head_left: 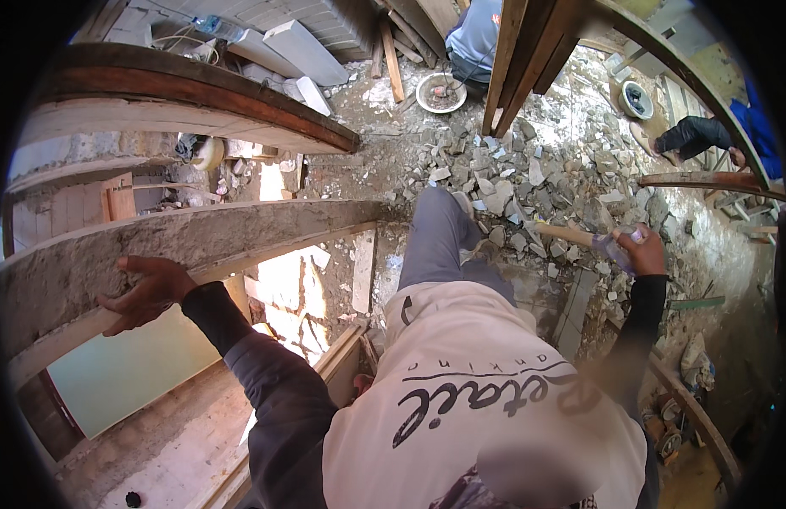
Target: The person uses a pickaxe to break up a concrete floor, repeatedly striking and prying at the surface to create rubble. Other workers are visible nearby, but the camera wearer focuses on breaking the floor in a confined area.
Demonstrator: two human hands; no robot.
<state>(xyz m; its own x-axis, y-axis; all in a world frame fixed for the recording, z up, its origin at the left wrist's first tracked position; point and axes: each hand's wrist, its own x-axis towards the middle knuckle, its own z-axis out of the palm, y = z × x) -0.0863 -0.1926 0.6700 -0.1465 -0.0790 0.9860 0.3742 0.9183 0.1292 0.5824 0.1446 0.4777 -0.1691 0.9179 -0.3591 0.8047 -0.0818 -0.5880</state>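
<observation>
My left hand (149,293) is spread over the rough grey, broken edge of a wall (198,242) at the left. Its fingers are apart and rest on the mortar. Out to the right, my right hand (643,250) is closed round a wooden-handled hammer (571,235), whose grip is wrapped in purplish plastic. The hammer points left over the rubble (503,191), and its head is hard to make out against the grey pieces. One of my legs (435,237) is bent forward, its foot beside the debris.
A brown-edged timber frame (198,89) crosses the upper left. Wooden posts (529,68) rise at top centre, near a round basin (440,92) and a crouching person (475,38). Another person (707,136) sits at the far right by a white bucket (637,100).
</observation>
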